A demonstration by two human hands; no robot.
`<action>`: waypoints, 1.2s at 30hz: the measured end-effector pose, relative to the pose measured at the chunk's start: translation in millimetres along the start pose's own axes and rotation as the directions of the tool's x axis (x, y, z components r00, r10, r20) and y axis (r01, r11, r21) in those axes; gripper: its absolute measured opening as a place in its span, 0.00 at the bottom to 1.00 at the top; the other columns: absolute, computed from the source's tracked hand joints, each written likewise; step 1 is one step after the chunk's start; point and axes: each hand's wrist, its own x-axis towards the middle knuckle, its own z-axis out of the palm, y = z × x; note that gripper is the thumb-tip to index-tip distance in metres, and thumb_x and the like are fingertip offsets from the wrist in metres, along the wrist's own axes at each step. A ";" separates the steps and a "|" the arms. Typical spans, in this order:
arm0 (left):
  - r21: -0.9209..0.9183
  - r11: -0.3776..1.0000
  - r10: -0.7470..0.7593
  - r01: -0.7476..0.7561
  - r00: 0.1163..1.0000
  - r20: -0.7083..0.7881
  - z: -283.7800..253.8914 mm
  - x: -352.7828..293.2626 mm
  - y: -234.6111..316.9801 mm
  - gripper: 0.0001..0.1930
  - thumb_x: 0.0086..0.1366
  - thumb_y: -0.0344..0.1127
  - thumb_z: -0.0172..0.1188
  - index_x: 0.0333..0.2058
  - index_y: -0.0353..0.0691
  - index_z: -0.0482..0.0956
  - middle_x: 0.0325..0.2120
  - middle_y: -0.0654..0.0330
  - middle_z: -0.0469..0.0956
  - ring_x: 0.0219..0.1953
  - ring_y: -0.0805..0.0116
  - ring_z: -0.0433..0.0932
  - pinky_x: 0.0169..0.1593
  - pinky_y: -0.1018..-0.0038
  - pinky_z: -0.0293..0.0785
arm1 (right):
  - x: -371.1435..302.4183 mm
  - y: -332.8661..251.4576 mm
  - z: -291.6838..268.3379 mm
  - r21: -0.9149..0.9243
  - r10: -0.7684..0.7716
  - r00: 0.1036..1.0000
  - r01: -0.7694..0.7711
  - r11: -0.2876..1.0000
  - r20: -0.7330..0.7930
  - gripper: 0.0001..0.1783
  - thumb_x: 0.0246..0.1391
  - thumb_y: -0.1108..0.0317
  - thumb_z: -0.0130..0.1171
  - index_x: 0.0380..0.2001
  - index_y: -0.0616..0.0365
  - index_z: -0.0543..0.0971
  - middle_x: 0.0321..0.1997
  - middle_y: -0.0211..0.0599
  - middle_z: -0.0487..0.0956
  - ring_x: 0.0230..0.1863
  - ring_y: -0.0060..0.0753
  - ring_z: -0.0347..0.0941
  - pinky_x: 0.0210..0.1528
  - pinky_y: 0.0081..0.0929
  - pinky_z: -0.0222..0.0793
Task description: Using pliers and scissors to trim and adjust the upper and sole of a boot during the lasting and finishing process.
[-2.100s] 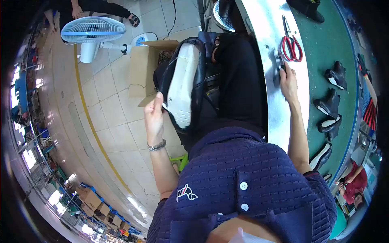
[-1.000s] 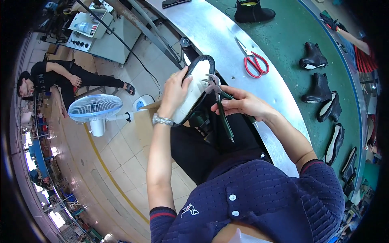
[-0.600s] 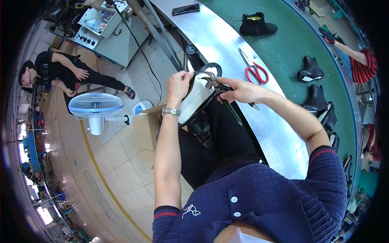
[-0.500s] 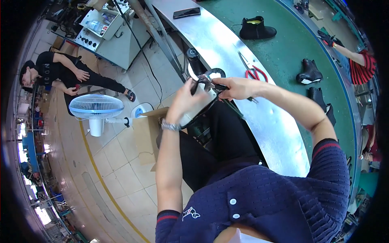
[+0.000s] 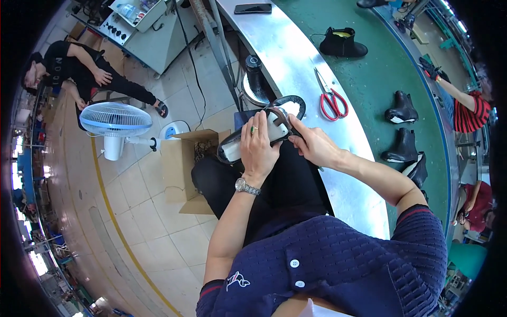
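A black shoe (image 5: 228,151) lies bottom-up across my lap beside the bench edge, its pale underside showing. My left hand (image 5: 257,142) is laid over that underside, fingers together, holding the shoe down; it wears a ring and a wristwatch (image 5: 247,186). Closed around a dark, curved-headed hand tool that looks like pincers (image 5: 281,122), my right hand (image 5: 315,145) is at the shoe's far part. The tool's head rests at or just over the shoe; its handles are mostly hidden in the hand. Red-handled scissors (image 5: 334,103) lie on the metal bench to the right.
The metal bench (image 5: 354,190) curves along a green conveyor (image 5: 364,74) carrying several black boots (image 5: 343,43). A phone (image 5: 253,8) lies at its far end. An open cardboard box (image 5: 177,164) and a fan (image 5: 116,119) stand left. People sit or work on both sides.
My left hand has come down from its blurred lift onto the shoe's underside. My right hand has shifted slightly down with the tool. The view has turned a little.
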 end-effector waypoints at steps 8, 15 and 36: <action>0.231 0.958 0.184 -0.168 0.982 -0.047 11.3 -6.8 -19.9 0.41 0.49 0.39 0.69 0.60 0.28 0.62 0.56 0.41 0.68 0.59 0.46 0.66 0.64 0.58 0.61 | 31.0 -36.2 -73.7 -0.351 0.048 0.960 0.055 0.935 0.277 0.30 0.56 0.70 0.55 0.63 0.55 0.61 0.25 0.57 0.78 0.29 0.59 0.77 0.32 0.51 0.69; 0.252 0.946 0.216 -0.202 0.976 -0.028 14.6 -3.7 -23.4 0.39 0.53 0.40 0.66 0.60 0.27 0.62 0.58 0.37 0.64 0.59 0.43 0.66 0.64 0.56 0.60 | 54.8 -29.9 -37.5 -0.265 0.067 0.986 -0.024 0.964 0.151 0.32 0.60 0.65 0.52 0.65 0.55 0.57 0.27 0.58 0.78 0.32 0.65 0.75 0.36 0.55 0.67; 0.248 0.960 0.156 -0.129 0.984 -0.090 14.9 3.3 -16.8 0.35 0.52 0.38 0.68 0.57 0.26 0.68 0.56 0.39 0.69 0.59 0.44 0.67 0.62 0.58 0.62 | 54.0 -25.4 -30.5 0.020 0.096 0.986 -0.094 0.995 -0.135 0.30 0.60 0.66 0.53 0.64 0.55 0.59 0.24 0.55 0.79 0.27 0.59 0.77 0.31 0.47 0.70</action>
